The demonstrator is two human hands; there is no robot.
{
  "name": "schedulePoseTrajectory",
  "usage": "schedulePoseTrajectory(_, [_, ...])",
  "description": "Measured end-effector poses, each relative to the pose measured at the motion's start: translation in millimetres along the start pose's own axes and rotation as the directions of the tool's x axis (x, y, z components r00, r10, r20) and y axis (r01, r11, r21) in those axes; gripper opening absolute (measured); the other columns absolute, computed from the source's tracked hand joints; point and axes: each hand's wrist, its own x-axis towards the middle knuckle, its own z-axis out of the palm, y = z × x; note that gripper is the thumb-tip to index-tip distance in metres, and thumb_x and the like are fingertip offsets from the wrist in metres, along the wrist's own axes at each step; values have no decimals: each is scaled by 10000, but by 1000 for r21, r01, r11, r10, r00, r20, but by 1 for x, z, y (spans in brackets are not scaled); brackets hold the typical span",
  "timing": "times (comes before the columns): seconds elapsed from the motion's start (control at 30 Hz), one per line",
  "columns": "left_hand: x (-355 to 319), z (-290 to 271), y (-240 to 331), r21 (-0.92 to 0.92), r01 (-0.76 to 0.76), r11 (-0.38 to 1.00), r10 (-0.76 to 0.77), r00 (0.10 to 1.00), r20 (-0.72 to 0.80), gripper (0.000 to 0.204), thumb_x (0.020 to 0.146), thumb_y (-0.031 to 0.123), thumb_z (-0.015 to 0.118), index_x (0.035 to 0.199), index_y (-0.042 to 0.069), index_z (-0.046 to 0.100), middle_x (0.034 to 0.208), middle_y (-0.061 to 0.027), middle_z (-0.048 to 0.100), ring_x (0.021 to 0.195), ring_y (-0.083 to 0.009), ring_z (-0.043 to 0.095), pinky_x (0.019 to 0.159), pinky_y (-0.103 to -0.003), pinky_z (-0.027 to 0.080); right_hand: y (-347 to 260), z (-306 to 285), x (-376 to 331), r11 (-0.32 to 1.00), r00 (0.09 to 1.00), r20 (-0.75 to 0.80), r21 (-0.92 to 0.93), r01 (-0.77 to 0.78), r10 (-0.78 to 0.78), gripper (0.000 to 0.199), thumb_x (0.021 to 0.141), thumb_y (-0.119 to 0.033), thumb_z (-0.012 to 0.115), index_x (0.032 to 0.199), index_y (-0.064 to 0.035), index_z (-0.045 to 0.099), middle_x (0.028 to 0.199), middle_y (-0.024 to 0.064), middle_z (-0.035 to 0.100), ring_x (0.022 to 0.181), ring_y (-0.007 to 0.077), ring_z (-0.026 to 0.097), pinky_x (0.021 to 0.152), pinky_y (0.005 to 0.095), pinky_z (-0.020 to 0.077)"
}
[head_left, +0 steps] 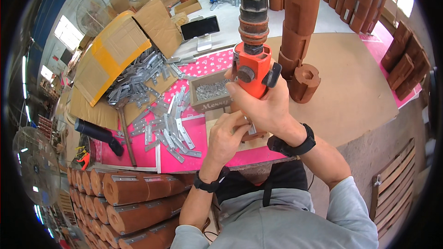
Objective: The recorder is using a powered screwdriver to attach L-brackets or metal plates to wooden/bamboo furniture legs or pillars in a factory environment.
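Observation:
My right hand (264,106) grips an orange and black power drill (252,41) held upright, its tip pointing down behind the hand. My left hand (227,133) pinches a metal bracket on a small brown wooden block (254,134) that rests on a pale board (212,127) at the front of the pink table (138,154); most of the block is hidden by both hands. Behind the drill stands a small cardboard box of screws (211,91). Several flat metal brackets (170,127) lie to the left of my left hand.
An open cardboard box (110,50) spills more brackets (136,78) at the left. A phone on a stand (200,28) is behind. Stacks of brown wooden blocks (300,18) rise at the right, more lie below the table (134,193). A black cylinder (97,133) lies at the left.

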Motion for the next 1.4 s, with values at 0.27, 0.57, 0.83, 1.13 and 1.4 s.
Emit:
schedulePoseTrajectory(0.27, [2, -1, 10, 87, -78, 993, 81, 996, -33, 282, 789, 35, 687, 1068, 28, 656, 805, -99, 668, 793, -273, 621, 695, -371, 510, 3, 0, -5, 999, 999, 11, -29, 45, -45, 553, 767, -126, 761, 1248, 2, 520, 953, 99, 662, 829, 158, 634, 778, 317, 518])
schedulePoseTrajectory(0.57, [1, 3, 9, 142, -154, 978, 166, 983, -75, 288, 763, 11, 701, 1048, 31, 669, 809, -86, 682, 764, -257, 612, 683, -369, 512, 2, 1, -2, 995, 996, 18, -45, 88, -88, 281, 801, -22, 702, 1043, 11, 564, 901, 32, 633, 774, 86, 595, 684, 259, 516])
schedulePoseTrajectory(0.83, [2, 0, 13, 155, -131, 979, 143, 987, -73, 311, 751, -7, 704, 1057, 26, 662, 804, -86, 682, 758, -258, 614, 681, -367, 514, -1, 0, -3, 996, 997, 0, -49, 78, -78, 292, 806, -24, 700, 1057, 1, 553, 911, 32, 635, 787, 83, 591, 692, 257, 512])
schedulePoseTrajectory(1.13, [0, 1, 10, 141, -128, 982, 141, 986, -87, 277, 750, -15, 700, 1022, 25, 665, 798, -92, 674, 748, -263, 608, 676, -374, 510, 4, 3, -5, 993, 994, 0, -35, 109, -109, 353, 796, 0, 704, 1100, 4, 524, 933, 44, 641, 788, 85, 593, 689, 259, 514])
schedulePoseTrajectory(1.4, [0, 4, 10, 125, -76, 989, 88, 992, -95, 250, 752, -9, 700, 997, 30, 671, 801, -95, 669, 747, -271, 607, 674, -376, 505, 2, 1, -5, 996, 998, 16, -59, 61, -60, 344, 805, 1, 696, 1103, 8, 523, 928, 41, 643, 794, 87, 606, 684, 261, 519])
